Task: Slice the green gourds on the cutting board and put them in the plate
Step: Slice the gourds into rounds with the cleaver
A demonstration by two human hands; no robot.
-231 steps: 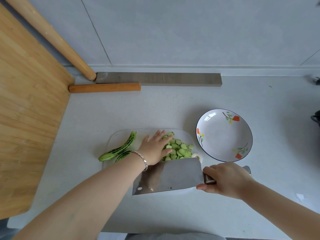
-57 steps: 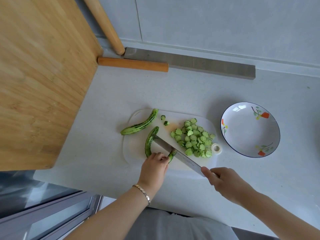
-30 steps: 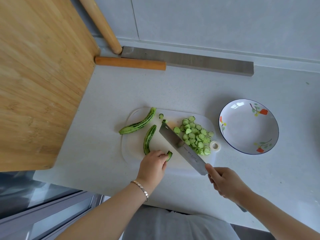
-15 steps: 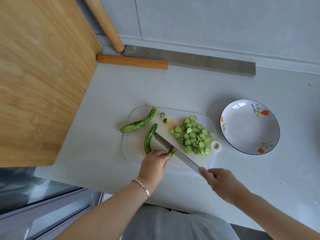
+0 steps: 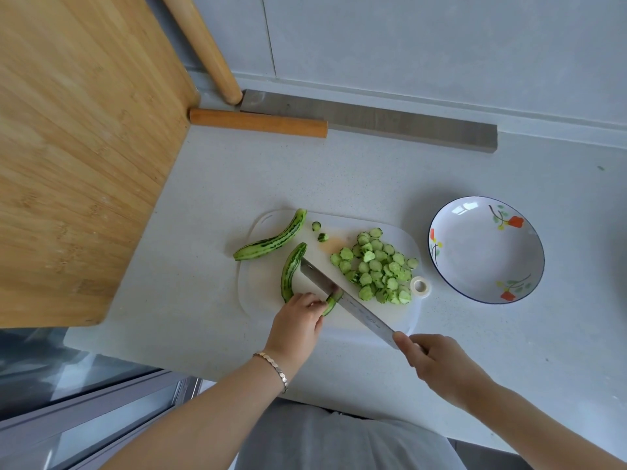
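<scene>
A white cutting board (image 5: 268, 290) lies on the counter. On it my left hand (image 5: 298, 323) pins down a curved green gourd (image 5: 291, 271), fingers curled over its near end. My right hand (image 5: 431, 361) grips the handle of a cleaver (image 5: 342, 300); its blade stands edge-down across the gourd tip (image 5: 330, 304) beside my fingers. A second striped gourd (image 5: 271, 239) lies at the board's far left edge. A heap of green slices (image 5: 376, 266) covers the board's right half, with two small end pieces (image 5: 319, 231) behind. The flowered white plate (image 5: 475, 242) sits to the right, holding nothing.
A large bamboo board (image 5: 78, 147) stands up on the left. Two wooden rolling pins (image 5: 258, 122) and a grey bar (image 5: 390, 122) lie along the back wall. The counter's near edge runs just below my wrists.
One second ago the cleaver was lifted with its flat side showing; it has come down onto the gourd tip and stays there. My left hand keeps holding the gourd.
</scene>
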